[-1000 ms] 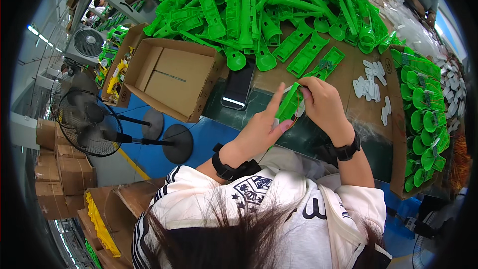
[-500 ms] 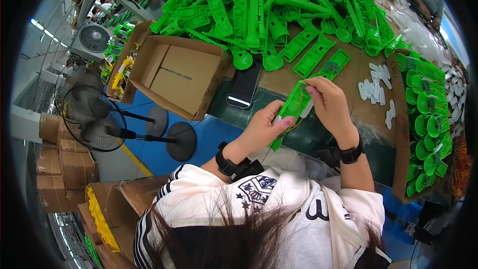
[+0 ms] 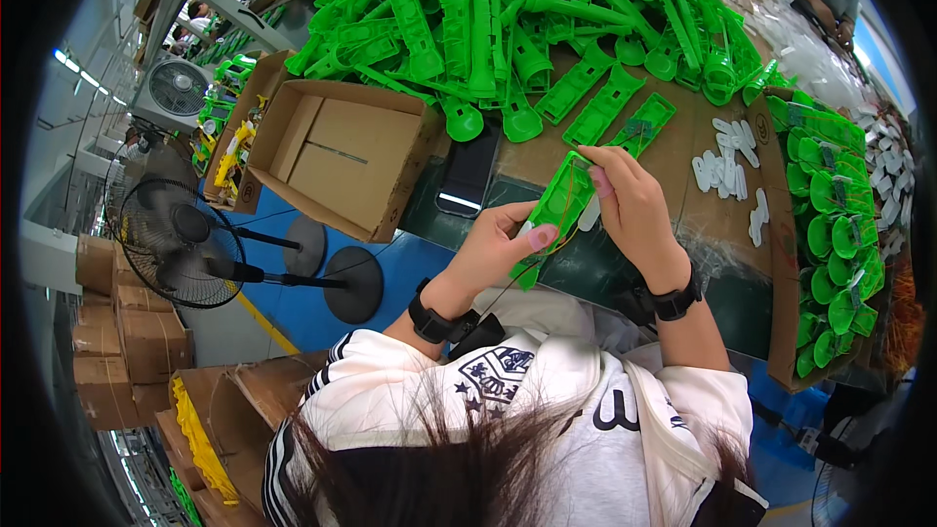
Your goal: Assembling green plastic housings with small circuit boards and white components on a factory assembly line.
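Observation:
A long green plastic shell (image 3: 559,197) is tilted between my hands above the table's near edge. Thin orange and dark wires (image 3: 569,242) run along it and hang past its lower end. My left hand (image 3: 491,252) is closed on the shell's lower part, thumb pressed on its open face. At the upper end my right hand (image 3: 636,220) pinches the shell's edge between thumb and fingers. Beside the shell, under the right fingers, shows a white oblong plastic piece (image 3: 589,214); whether the right hand grips it is hidden. Another green shell with wires (image 3: 646,125) lies just beyond.
A big heap of green plastic parts (image 3: 468,29) covers the far table. Left stand an open cardboard box (image 3: 332,161) and a dark phone (image 3: 467,176). White plastic pieces (image 3: 724,171) lie at right, beside a box of green assemblies (image 3: 781,283). Fans (image 3: 181,234) stand at left.
The view has shifted slightly. The shell has turned a little in my hands, showing more of its open face, and the white piece beside it shows more clearly. Both hands keep hold.

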Demonstrator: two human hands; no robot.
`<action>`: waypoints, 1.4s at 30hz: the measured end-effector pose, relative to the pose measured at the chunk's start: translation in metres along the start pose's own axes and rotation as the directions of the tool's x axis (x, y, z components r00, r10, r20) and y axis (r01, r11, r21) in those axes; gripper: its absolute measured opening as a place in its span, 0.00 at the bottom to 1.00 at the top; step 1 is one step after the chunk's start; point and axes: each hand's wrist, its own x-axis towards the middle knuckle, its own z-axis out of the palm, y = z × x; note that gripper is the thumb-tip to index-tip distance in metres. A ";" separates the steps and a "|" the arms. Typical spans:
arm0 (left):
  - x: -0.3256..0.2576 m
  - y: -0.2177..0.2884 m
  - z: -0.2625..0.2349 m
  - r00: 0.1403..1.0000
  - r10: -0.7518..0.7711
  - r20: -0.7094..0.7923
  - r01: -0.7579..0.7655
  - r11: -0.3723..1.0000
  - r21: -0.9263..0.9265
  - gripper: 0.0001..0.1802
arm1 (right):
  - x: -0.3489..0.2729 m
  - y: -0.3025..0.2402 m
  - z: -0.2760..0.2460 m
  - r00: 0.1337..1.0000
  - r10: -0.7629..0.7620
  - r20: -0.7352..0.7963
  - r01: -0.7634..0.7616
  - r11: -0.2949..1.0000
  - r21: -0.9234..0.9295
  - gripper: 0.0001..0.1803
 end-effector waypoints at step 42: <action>-0.041 0.122 -0.179 0.896 0.214 -0.388 0.104 0.750 0.653 0.12 | -0.020 0.050 -0.016 0.891 0.238 -0.387 -0.203 0.970 0.130 0.05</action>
